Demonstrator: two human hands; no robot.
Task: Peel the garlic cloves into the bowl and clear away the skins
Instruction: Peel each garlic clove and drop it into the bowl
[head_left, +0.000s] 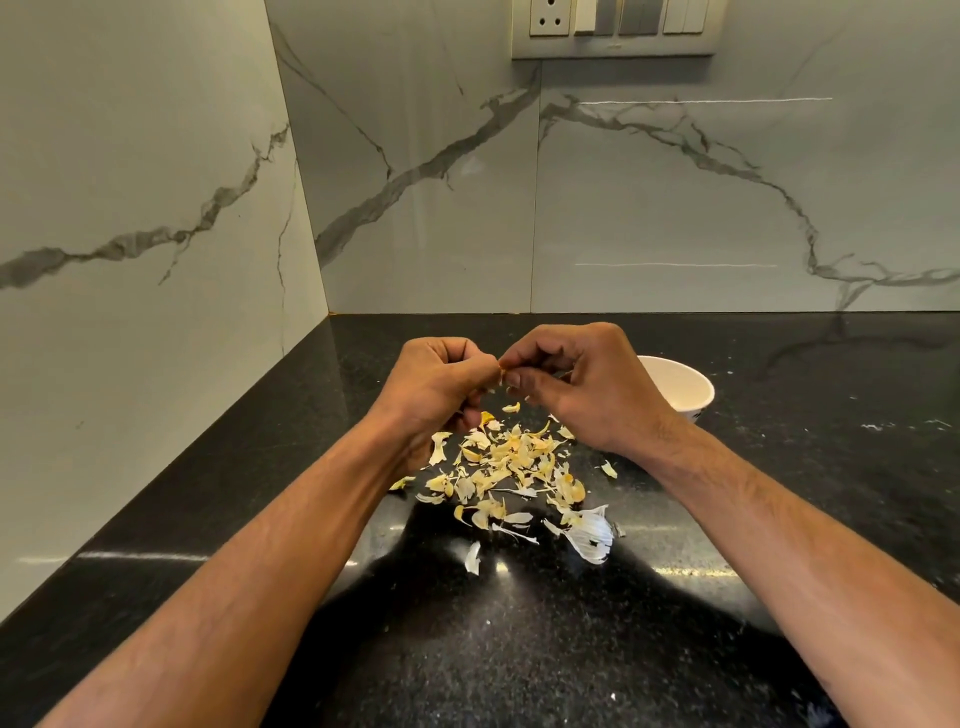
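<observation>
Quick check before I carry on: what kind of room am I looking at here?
Most likely a home kitchen. A black speckled stone countertop meets a marble-look backsplash in a corner, with a socket and switch panel on the wall. A white bowl and a pile of garlic skins sit on the counter.

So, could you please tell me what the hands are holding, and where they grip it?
Both the left hand and right hand pinch a small yellowish garlic piece between fingertips; mostly hidden.
</observation>
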